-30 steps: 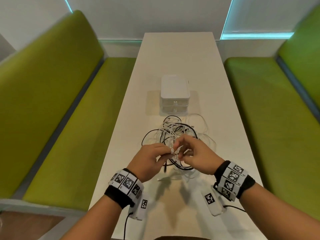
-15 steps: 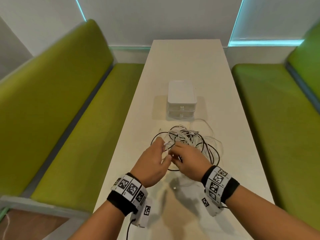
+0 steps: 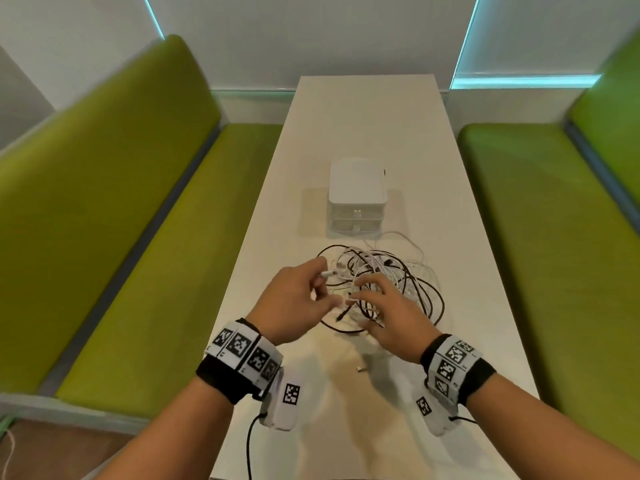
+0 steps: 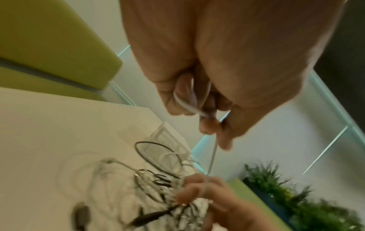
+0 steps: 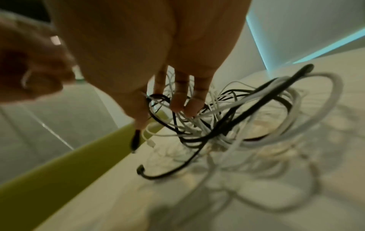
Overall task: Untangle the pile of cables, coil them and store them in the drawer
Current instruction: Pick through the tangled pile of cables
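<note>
Cables (image 3: 381, 282) sit in one loose tangle of thin black and white cords on the pale, smooth worktop (image 3: 367, 109), just on the near side of the drawer unit (image 3: 356, 199), a small white boxy stack with two shallow fronts. No brand or readable writing anywhere; only black-and-white square code markers on the wrist bands (image 3: 242, 351). Left hand (image 3: 294, 303) is up at the tangle's left edge, fingers curled, pinching a white cable (image 4: 212, 157) near its plug end, and the left wrist view shows that cord looped through the fist and running down taut to the other hand. Right hand (image 3: 388, 313) is spread over the near side of the pile, and from its wrist camera the fingers (image 5: 177, 101) are hooked down into the knot, with black and white strands lifted off the worktop around them. A black plug (image 5: 135, 140) dangles just below the thumb. Green padded benches (image 3: 121, 220) flank the worktop on both sides of the drawer unit.
</note>
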{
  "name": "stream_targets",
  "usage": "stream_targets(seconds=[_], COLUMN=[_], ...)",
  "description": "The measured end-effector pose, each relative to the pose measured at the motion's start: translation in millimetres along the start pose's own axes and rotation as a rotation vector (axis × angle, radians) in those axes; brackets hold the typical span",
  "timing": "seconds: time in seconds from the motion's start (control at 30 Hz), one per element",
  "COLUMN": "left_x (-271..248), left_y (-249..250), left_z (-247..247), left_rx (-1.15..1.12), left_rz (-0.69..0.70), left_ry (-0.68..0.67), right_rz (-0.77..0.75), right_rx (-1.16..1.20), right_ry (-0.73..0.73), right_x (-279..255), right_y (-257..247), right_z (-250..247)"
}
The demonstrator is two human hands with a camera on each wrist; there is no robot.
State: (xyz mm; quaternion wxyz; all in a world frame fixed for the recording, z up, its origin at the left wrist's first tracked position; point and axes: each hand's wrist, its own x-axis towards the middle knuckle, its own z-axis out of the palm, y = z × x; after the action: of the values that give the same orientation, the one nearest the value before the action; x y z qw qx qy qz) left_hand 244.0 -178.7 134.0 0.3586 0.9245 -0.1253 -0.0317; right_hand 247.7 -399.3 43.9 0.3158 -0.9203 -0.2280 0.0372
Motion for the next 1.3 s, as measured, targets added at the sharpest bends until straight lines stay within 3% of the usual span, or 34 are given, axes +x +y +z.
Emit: stream_targets(seconds=[0.1,0.23,0.33,0.43,0.5,0.6,0.67,0.77,0.83,0.97,1.13,1.3], left_x=[2.6,6.6,5.1,-1.0,-2.9,-1.4,-3.0,-4.6,-4.6,-2.9,1.9,-7.5], left_y=[-22.5,-26.0,-20.3,-18.7,-23.0,-29.1,-24.7,-10.7,1.1,10.1,-7.1,-7.4], left_z=[9.0,26.1,18.1,5.5,2.3,5.7,9.6,20.9,30.0,46.4,41.4,21.8], left_rx=[0.238,0.364,0.332,0.131,0.116,0.472,0.531,0.538,0.621,0.706,0.481,0.065], left_rz=[-0.121,-0.185,-0.098,0.025,-0.007,-0.214,-0.286,-0.021,0.183,0.148,0.146,0.107], left_ry=[0.036,0.051,0.109,0.239,0.281,0.062,-0.043,-0.033,-0.098,-0.232,-0.108,0.094], right_rz=[0.027,-0.022,0.113,0.12,0.125,0.147,0.174,0.312,0.337,0.122,0.085,0.204], right_rx=[0.229,0.284,0.229,-0.04,-0.068,0.058,0.223,0.417,0.368,0.118,0.132,0.061], right_ry=[0.152,0.276,0.153,0.016,0.007,0.061,0.127,0.103,0.023,-0.084,0.155,-0.03], right_x=[5.7,14.4,14.6,8.9,13.7,21.9,23.4,21.4,22.2,22.8,12.2,3.3], right_y=[-12.5,-31.4,-13.7,-6.3,-8.7,-11.3,-13.5,-15.5,-11.1,-15.6,-18.6,-3.6], right_z=[-12.0,-18.4,-13.9,-4.0,-1.4,-3.9,-7.2,-13.2,-12.1,-7.1,-11.8,-3.3])
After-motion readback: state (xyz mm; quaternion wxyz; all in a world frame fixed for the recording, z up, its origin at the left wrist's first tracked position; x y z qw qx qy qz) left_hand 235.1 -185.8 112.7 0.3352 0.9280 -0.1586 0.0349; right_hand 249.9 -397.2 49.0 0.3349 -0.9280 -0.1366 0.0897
